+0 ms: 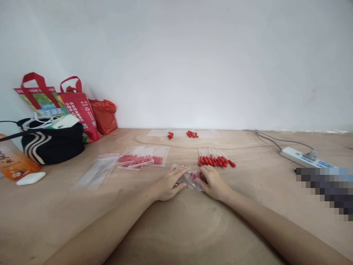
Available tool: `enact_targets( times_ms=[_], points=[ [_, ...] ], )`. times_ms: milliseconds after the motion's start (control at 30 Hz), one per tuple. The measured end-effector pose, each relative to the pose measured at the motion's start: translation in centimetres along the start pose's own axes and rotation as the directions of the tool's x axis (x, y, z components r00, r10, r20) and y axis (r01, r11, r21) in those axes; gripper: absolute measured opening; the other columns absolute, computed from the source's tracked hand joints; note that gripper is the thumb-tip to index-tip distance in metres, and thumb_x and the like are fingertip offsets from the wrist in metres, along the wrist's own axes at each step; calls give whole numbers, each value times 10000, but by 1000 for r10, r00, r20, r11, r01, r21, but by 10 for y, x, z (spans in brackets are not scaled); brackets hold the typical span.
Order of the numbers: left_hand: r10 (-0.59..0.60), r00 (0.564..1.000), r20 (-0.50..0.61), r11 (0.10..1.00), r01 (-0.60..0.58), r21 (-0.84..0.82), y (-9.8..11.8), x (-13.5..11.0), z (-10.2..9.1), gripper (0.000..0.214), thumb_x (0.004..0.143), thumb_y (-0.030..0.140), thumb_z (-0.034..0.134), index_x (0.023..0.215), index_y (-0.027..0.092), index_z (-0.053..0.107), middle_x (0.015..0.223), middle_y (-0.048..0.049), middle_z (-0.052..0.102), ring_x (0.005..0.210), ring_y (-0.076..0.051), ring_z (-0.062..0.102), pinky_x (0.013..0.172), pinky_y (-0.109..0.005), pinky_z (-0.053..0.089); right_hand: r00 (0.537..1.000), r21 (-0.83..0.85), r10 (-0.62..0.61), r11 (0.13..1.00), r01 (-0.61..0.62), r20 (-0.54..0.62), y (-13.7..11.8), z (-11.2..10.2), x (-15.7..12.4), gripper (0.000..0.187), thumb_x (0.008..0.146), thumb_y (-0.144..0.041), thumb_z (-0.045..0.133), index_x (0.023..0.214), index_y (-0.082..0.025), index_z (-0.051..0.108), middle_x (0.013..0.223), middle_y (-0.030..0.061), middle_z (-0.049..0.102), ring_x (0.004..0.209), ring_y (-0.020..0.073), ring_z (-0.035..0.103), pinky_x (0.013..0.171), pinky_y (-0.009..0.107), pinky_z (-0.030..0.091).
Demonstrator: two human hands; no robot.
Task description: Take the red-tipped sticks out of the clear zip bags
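Plastic zip bag (pixel 193 179) with red-tipped pieces inside lies on the wooden table (pixel 176 228), pinched between both hands: left hand (pixel 170 185) grips its left end, right hand (pixel 213 183) its right end. Just beyond the right hand sits a loose row of red-tipped sticks (pixel 215 159); beyond the left, filled bags (pixel 143 159) and empty bags (pixel 96 171). Farther off stand a black bag (pixel 51 143), red tote bags (pixel 74 106), and a power strip (pixel 306 158) at right.
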State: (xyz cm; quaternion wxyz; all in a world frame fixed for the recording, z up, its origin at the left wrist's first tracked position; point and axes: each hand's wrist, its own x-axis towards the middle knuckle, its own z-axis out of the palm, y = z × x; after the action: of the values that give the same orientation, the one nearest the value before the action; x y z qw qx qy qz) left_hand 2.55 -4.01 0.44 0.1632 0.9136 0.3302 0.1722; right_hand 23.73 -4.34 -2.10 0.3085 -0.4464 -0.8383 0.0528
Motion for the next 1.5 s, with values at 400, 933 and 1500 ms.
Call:
enact_targets(
  times_ms=[400, 933, 1500],
  points=[
    [-67, 989, 128, 992, 52, 115, 4, 0, -5, 572, 877, 429, 336, 1359, 161, 185, 1403, -113, 237, 1300, -240, 167, 1050, -441, 173, 982, 165, 111, 977, -135, 151, -12, -17, 2, 56, 705, -183, 577, 708, -147, 533, 692, 26, 517, 625, 131, 472, 553, 230, 367],
    [-94, 959, 268, 980, 41, 195, 5, -1, -10, 475, 857, 503, 337, 1307, 363, 284, 1441, -41, 67, 1280, -386, -5, 972, -613, 98, 932, 776, 306, 534, -335, 191, 67, -80, -1, 198, 602, -254, 695, 715, -156, 564, 655, -3, 578, 573, 92, 505, 533, 209, 393],
    [89, 991, 97, 993, -96, 71, 2, 13, 3, 379, 883, 179, 334, 1245, 249, 422, 1319, -33, 413, 1242, -207, 325, 1024, -449, 250, 854, 25, 117, 992, -121, -507, 75, -26, 13, 235, 766, -381, 549, 786, -157, 618, 745, 48, 526, 627, 129, 531, 600, 268, 462]
  ],
)
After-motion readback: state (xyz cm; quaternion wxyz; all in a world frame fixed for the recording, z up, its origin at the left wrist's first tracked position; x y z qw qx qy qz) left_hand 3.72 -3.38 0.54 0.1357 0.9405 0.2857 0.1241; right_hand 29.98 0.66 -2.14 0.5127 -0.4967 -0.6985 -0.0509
